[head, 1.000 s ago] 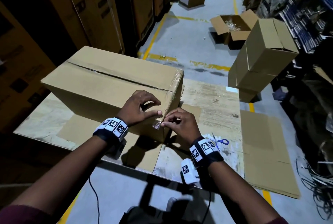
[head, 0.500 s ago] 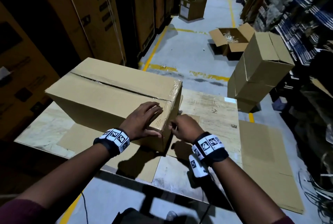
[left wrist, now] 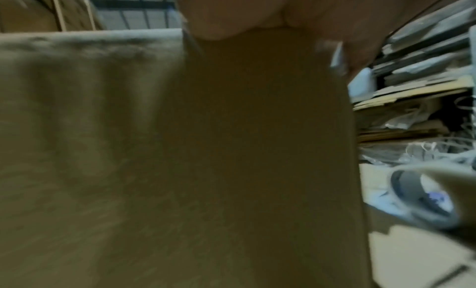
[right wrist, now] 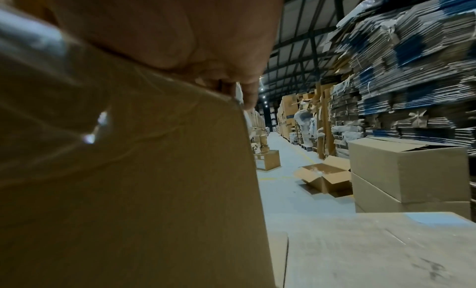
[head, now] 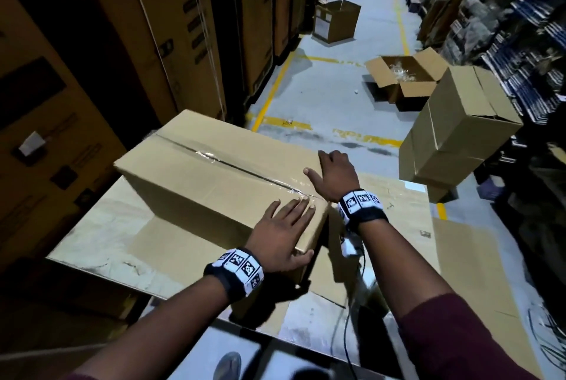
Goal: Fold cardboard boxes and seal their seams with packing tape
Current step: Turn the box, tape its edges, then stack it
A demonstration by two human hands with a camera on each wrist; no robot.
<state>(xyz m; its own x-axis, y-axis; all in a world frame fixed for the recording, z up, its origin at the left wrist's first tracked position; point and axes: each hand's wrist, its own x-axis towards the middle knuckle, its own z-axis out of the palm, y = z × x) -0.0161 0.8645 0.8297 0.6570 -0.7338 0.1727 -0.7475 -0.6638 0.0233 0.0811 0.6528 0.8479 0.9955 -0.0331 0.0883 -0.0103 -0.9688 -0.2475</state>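
On table | taped box closed, contents unseen | left hand, right hand flat on it, fingers straight

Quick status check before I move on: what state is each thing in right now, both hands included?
Box: closed, top seam taped, on the table.
Left hand: open, flat on the box's near corner.
Right hand: open, pressing the box top.
Floor box: flaps open.
Stacked boxes: closed.

Warehouse aisle: grey floor with yellow lines, dark shelving at right, wooden table.
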